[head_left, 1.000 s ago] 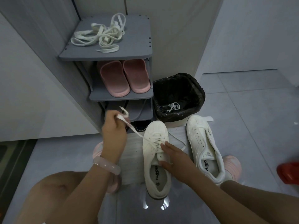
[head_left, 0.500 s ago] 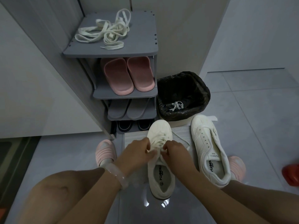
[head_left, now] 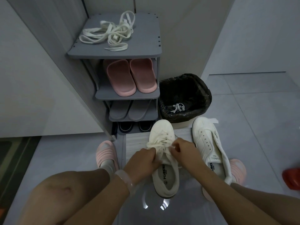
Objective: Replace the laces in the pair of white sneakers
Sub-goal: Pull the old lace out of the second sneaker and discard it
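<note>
One sneaker is partly laced on the floor, its lace pinched by the left hand and the right hand; the other sneaker is left bare beside it, spare laces kept on the rack

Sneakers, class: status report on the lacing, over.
Left hand and right hand both pinch the lace on the left sneaker. Right sneaker unlaced. Spare laces on rack. Nothing in the way.
</note>
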